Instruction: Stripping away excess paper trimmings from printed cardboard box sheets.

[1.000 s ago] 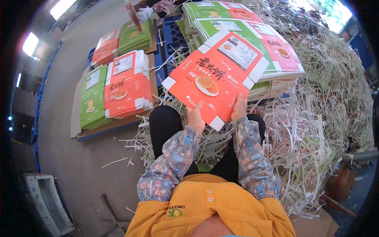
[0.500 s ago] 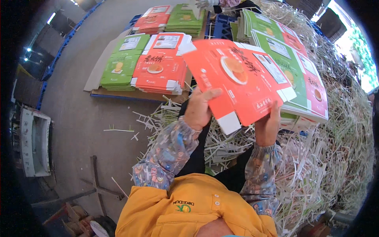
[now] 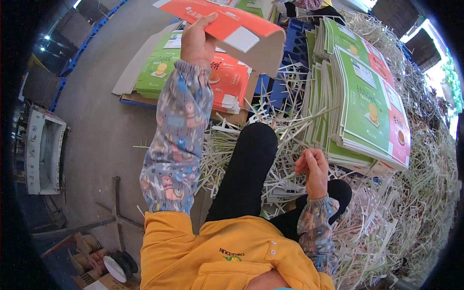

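Observation:
My left hand (image 3: 199, 42) is stretched far forward, its thumb and fingers closed on the edge of a flat red carton blank (image 3: 237, 24). The blank bends at its right end and shows its grey-brown underside. Below it lie a stack of green carton blanks (image 3: 149, 79) and a stack of red carton blanks (image 3: 234, 87), both partly covered by the blank and my left arm. My right hand (image 3: 313, 173) hovers over paper trimmings, its fingers curled in with nothing visible in them. Close by on its right stands a tall stack of uncut green-and-red printed sheets (image 3: 369, 104).
Paper trimmings (image 3: 285, 130) cover the floor around my knees and pile up high on the right (image 3: 425, 159). Blue pallets (image 3: 294, 46) stand ahead. Another person's sleeve (image 3: 309, 4) shows at the top. A white metal housing (image 3: 43, 150) and a metal stand (image 3: 116, 220) are on the left.
The red carton blank has moved forward and left in my left hand. My right hand has let go of it and drawn back toward me. My view has shifted slightly.

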